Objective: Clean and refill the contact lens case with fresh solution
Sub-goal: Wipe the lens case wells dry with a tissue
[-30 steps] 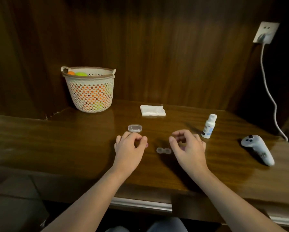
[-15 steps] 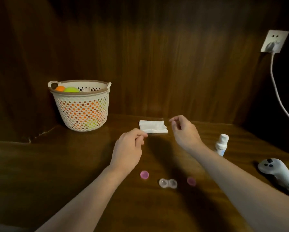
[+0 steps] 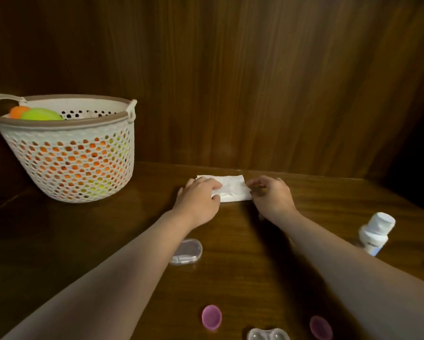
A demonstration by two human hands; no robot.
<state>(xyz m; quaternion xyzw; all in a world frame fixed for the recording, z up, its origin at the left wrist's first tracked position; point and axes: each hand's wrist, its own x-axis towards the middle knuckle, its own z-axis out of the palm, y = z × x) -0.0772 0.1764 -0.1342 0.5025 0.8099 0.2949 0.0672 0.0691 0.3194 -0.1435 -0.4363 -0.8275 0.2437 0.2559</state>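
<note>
Head view, hands: left hand (image 3: 198, 197) lay on the left end of the folded tissue (image 3: 230, 188), fingers curled over it; right hand (image 3: 271, 193) pinched the right edge.
Head view, case: open lens case (image 3: 268, 334) sat at the bottom edge, a pink cap (image 3: 211, 316) to its left and another (image 3: 321, 327) to its right, all apart.
Head view, room: solution bottle (image 3: 375, 233) near the right edge, clear box (image 3: 187, 251) by the left forearm, basket (image 3: 68, 165) far left; bare table (image 3: 243, 253) between the arms.
Versus earlier: half a second before, both hands hovered short of the tissue; now they were on it.
</note>
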